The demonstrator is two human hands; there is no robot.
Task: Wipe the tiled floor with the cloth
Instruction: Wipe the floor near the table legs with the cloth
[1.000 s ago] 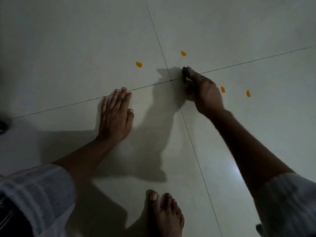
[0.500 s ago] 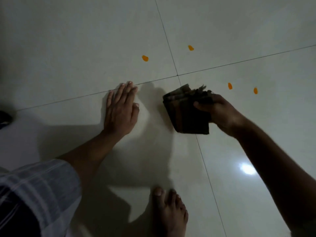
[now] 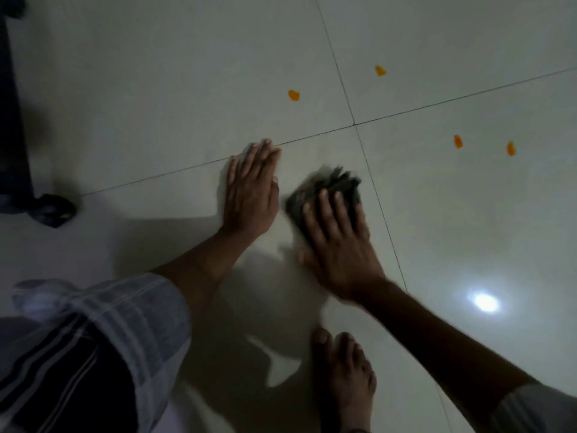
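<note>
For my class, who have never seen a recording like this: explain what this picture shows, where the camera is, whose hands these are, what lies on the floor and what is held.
There is no machine here. A person wears a camera on the head, so the picture looks down at that person's own arms and bare foot. The left hand lies flat on the tiled floor, fingers straight, as a prop. The right hand presses a dark folded cloth onto the floor with straight fingers; the cloth is blurred, which suggests a wiping motion. Four small orange spots lie further out, near where the tile joints cross. The cloth touches none of them. A dark object stands at the left edge.
</note>
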